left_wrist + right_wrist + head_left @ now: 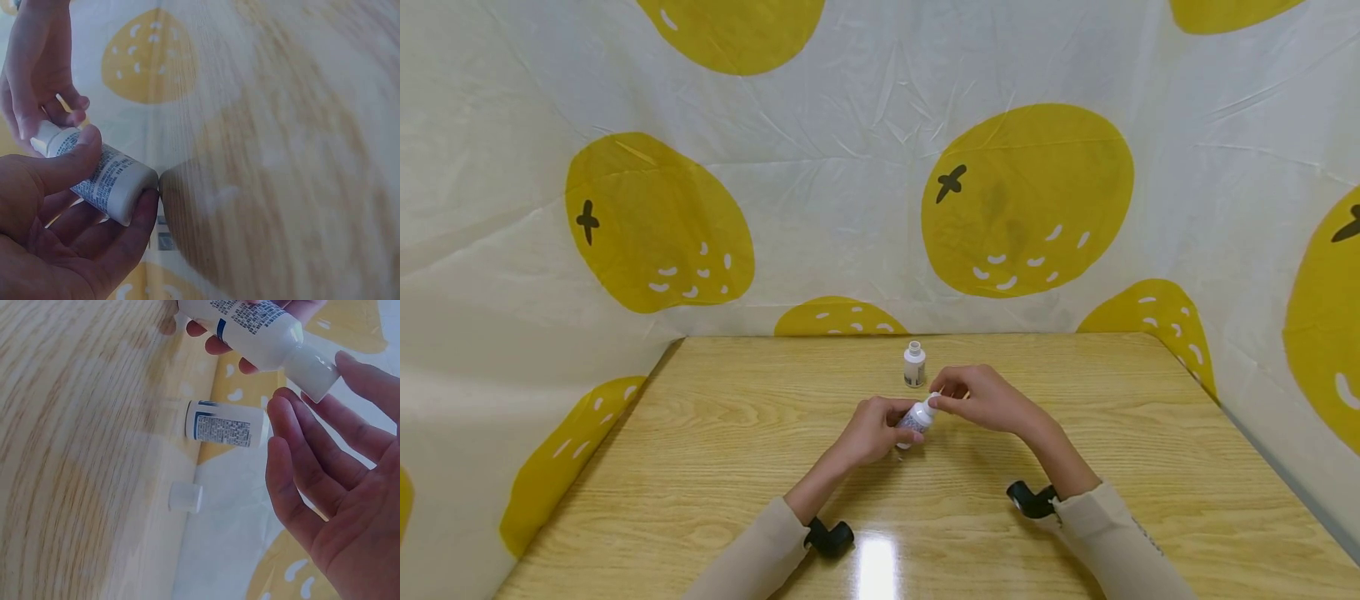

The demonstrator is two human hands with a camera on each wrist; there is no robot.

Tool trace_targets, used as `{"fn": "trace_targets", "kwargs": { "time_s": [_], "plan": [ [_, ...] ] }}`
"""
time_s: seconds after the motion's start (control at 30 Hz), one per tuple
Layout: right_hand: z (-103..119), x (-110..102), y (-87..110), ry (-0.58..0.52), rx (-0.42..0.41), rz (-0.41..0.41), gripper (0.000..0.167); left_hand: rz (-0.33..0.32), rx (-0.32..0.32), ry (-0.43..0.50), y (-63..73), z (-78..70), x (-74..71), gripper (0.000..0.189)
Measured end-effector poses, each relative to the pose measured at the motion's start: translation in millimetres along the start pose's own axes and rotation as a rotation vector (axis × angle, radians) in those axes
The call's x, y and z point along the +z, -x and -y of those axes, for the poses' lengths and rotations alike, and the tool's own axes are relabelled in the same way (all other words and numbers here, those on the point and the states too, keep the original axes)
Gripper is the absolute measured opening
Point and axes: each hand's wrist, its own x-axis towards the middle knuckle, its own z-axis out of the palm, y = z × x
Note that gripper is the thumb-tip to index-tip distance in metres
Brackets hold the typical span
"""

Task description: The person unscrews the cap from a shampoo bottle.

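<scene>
My left hand (871, 429) grips a small white bottle (917, 415) printed with fine text, thumb on one side and fingers round the other. The bottle is tilted, its top towards my right hand (988, 398). In the right wrist view a white cap (310, 372) sits on its neck, pinched between the right thumb and index finger, while the other fingers curl loosely beside it. Just beyond both hands, a second white bottle (914, 371) stands upright, its threaded mouth uncovered.
A loose white cap (185, 497) lies on the wooden table (760, 467) near the standing bottle. Along the table's far edge hangs a pale cloth (850, 208) with yellow fruit shapes, which also runs down both sides.
</scene>
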Motion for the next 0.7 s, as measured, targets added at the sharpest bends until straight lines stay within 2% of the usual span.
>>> {"fn": "trace_targets", "kwargs": {
  "time_s": [0.27,0.5,0.7],
  "plan": [
    [-0.9,-0.2,-0.1,0.011,-0.030,0.009,0.019,0.005,-0.006,-0.006,0.4,0.0,-0.1,0.034],
    [0.3,0.5,0.4,0.010,0.001,0.002,0.018,0.004,-0.003,0.000,0.4,0.0,0.0,0.033],
    [1.1,-0.9,0.1,0.016,-0.018,0.009,0.020,0.003,-0.007,-0.005,0.5,-0.3,-0.3,0.034]
  ]
}}
